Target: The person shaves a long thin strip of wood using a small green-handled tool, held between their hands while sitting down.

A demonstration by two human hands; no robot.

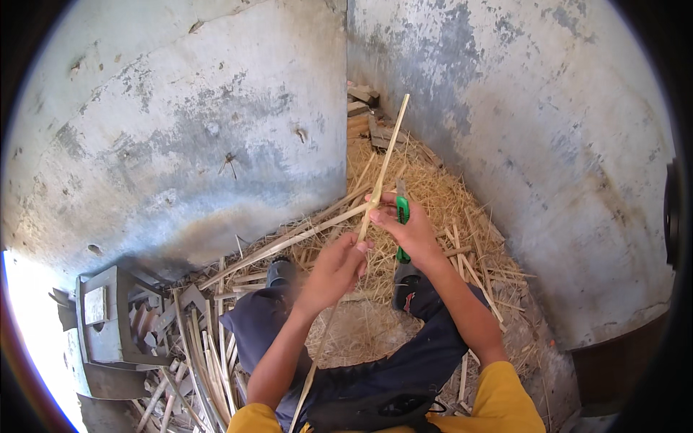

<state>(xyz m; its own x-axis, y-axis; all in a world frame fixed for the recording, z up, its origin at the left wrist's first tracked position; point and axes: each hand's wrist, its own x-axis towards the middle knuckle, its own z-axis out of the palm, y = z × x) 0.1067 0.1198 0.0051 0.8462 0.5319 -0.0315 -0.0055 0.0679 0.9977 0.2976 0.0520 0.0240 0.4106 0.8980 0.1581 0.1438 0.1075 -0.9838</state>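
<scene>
A long, thin bamboo strip (390, 148) runs upward from near my lap to a point beyond my hands, tilted to the right. My left hand (338, 268) is closed around its middle, below a knot in the strip. Just above, my right hand (410, 232) pinches the strip near that knot between thumb and fingertips. The same hand also has a green utility knife (403, 209) tucked in its fingers, with the blade out and pointing up, apart from the strip. Part of the knife's handle is hidden behind the hand.
Pale shavings (447, 187) cover the floor between two worn walls (238, 108). Longer bamboo strips (289, 237) lie at left beyond my legs, and more (206, 361) are heaped at lower left. A grey box-like frame (108, 346) stands by the left wall. Bricks (361, 97) sit in the corner.
</scene>
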